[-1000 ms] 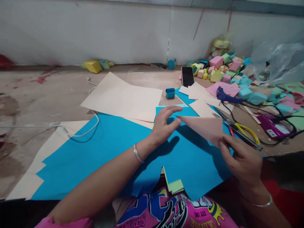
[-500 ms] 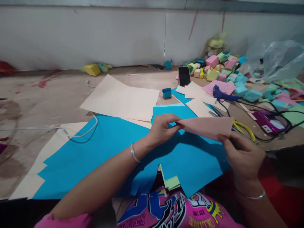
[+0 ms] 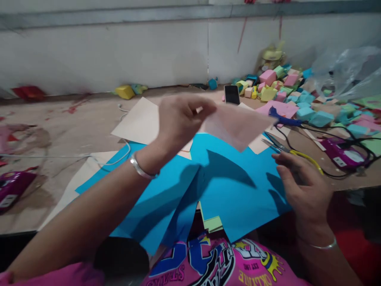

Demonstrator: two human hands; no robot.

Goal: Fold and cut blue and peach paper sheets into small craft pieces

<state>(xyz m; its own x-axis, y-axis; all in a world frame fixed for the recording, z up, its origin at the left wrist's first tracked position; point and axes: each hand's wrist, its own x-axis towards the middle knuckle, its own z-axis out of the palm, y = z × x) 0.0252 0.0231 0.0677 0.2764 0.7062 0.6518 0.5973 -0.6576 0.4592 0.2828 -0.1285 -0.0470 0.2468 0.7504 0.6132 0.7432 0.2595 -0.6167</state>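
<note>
My left hand [image 3: 181, 119] pinches one end of a pale pink sheet of paper [image 3: 238, 125], blurred by motion and held up over the table. Below and to the right, my right hand [image 3: 306, 190] is off the sheet, its thumb and fingers apart. Beneath both hands lie large blue paper sheets [image 3: 226, 190], crossed by shadows. Cream paper [image 3: 137, 123] lies behind my left hand. Close to my right fingers are scissors with yellow handles [image 3: 303, 157]. A small green folded paper piece [image 3: 212, 223] rests at the near edge, by my shirt.
A blue glue gun [image 3: 284, 118] lies at the right, its cord running near a purple box [image 3: 342, 153]. Behind are a phone [image 3: 231, 94], a heap of coloured paper cubes [image 3: 297, 95] and a plastic bag [image 3: 348, 75]. A white cable [image 3: 74, 156] crosses the left side.
My right hand has let go of the pink paper. My left hand has lifted the sheet up and to the left. The view has shifted a little.
</note>
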